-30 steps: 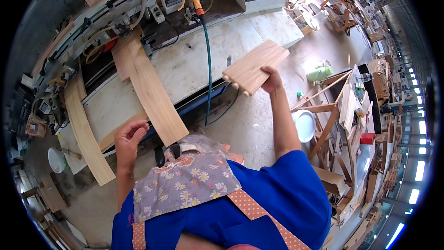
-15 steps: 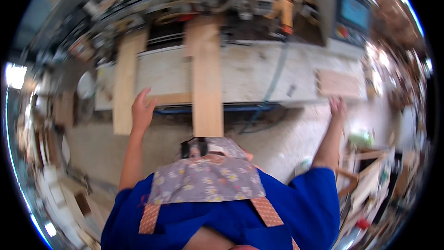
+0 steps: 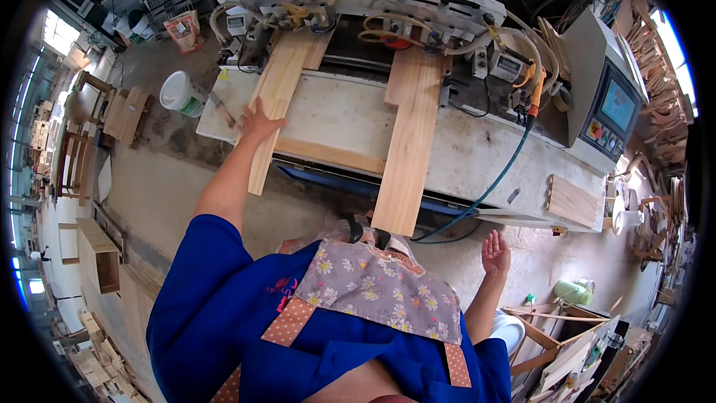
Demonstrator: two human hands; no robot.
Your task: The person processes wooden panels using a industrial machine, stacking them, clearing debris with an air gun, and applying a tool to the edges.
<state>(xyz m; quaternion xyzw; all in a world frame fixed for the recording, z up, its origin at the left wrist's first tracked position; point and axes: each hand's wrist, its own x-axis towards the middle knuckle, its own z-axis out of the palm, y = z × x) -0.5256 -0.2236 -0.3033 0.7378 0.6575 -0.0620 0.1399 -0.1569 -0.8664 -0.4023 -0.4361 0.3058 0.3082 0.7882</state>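
My left hand point(image 3: 257, 122) rests flat on a long pale wooden plank point(image 3: 277, 97) that lies on the machine table point(image 3: 335, 123) and reaches into the machine at its far end. A second, wider plank point(image 3: 409, 142) lies to its right, its near end sticking out past the table edge. My right hand point(image 3: 495, 252) hangs open and empty below the table's right end. A short wooden board point(image 3: 573, 201) lies on the table's right corner, apart from my right hand.
A woodworking machine point(image 3: 373, 0) with hoses spans the back, with a control panel and screen point(image 3: 608, 104) at right. A white bucket point(image 3: 179, 93) stands left of the table. Stacks of wooden parts and frames crowd the floor at far left and lower right.
My right hand has let go of the short board, which now lies on the table's right corner, and has dropped low. My left hand has moved up onto the left plank.
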